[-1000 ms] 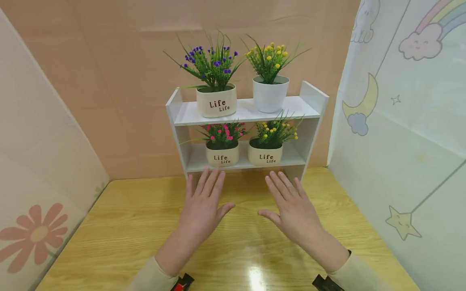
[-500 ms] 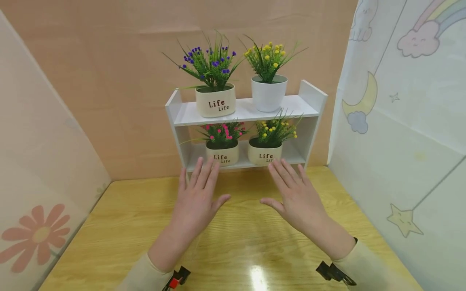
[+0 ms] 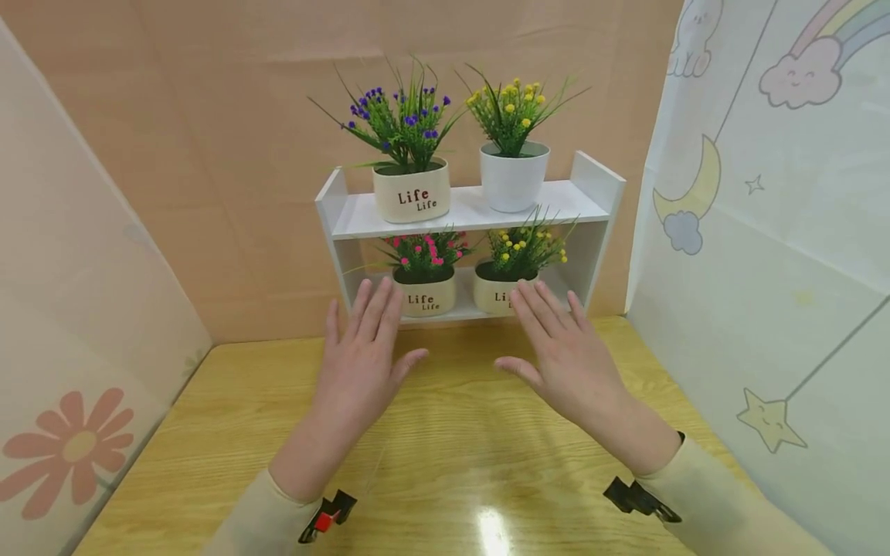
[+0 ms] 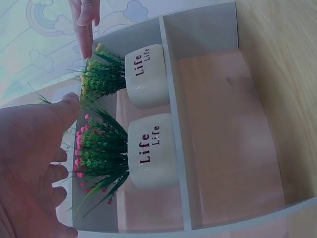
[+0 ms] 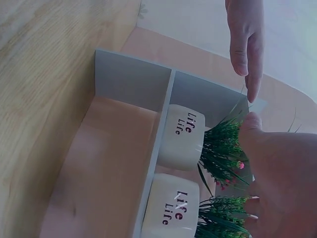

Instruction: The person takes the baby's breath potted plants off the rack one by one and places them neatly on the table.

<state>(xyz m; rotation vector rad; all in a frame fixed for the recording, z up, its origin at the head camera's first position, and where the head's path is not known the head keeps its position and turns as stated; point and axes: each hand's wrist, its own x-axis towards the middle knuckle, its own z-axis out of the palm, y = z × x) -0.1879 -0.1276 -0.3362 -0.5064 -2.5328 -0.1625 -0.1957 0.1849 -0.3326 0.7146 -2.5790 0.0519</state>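
Both hands are raised palm down in front of a white two-tier shelf [image 3: 459,224], fingers straight and thumbs out, holding nothing. My left hand [image 3: 361,363] overlaps the shelf's lower left corner in the head view, beside the pink-flowered pot [image 3: 429,297]. My right hand [image 3: 566,363] overlaps the lower yellow-flowered pot [image 3: 490,297], covering part of its lettering. On the upper tier stand a cream pot with purple flowers [image 3: 412,193] and a plain white pot with yellow flowers [image 3: 514,181]. The left wrist view shows the pink-flowered pot [image 4: 153,153] upright on the lower tier.
A wooden table [image 3: 445,448] carries the shelf near the back. An orange-pink cloth [image 3: 243,154] hangs behind it. Printed cloth walls stand on the left [image 3: 83,309] and right [image 3: 765,270], enclosing the table. A dark wrist strap mount shows on each sleeve.
Both hands have moved forward and up toward the shelf, the left one also drifting left. The pots and shelf have stayed put.
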